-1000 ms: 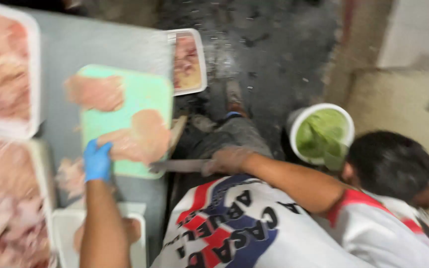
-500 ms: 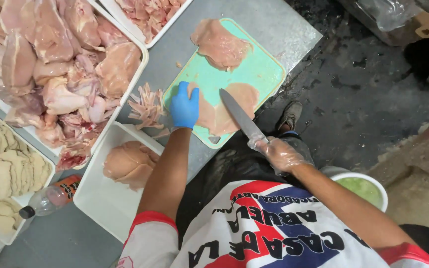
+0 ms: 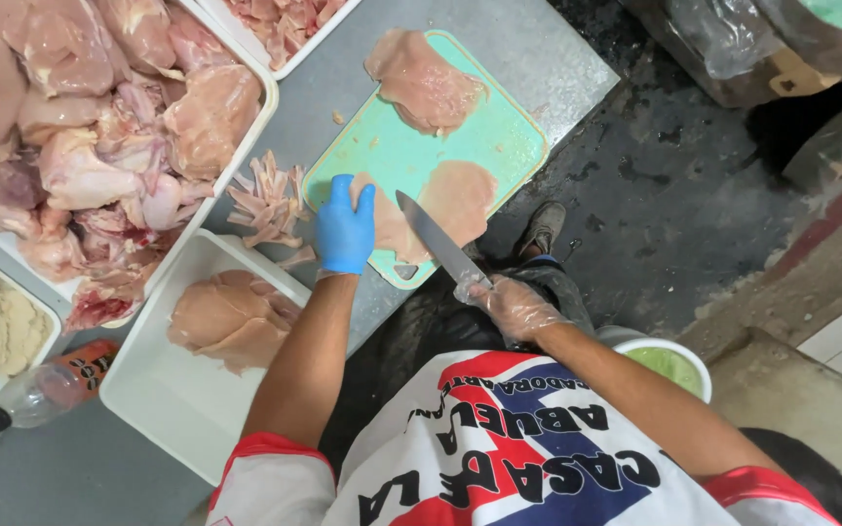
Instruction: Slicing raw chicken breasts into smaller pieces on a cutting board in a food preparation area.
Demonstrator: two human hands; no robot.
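A green cutting board [image 3: 411, 146] is laid on a grey metal table [image 3: 538, 58], and all places below are given from it. At the board's near edge a flat piece of raw chicken [image 3: 445, 200] is pressed down by the left hand [image 3: 345, 229], which is covered by a blue glove; the fingers are held flat and close together on the meat's left part, so the chicken lies directly under and just to the right of that hand. The right hand [image 3: 514, 307], covered by a thin clear glove, is seen just off the board's near corner and is closed around the handle of a knife [image 3: 438, 244]. The blade is laid across the chicken, just beside the blue-gloved fingers, with its tip pointed toward the board's middle. A second piece of chicken [image 3: 424, 83] is seen at the board's far end, well apart from both hands. A small heap of trimmings [image 3: 267, 200] is piled just left of the board. A white tray [image 3: 168, 409] with sliced chicken is set nearer than the board and to its left. A larger tray of raw chicken [image 3: 99, 127] is placed further left. A plastic bottle [image 3: 41, 390] lies well to the left of the board.
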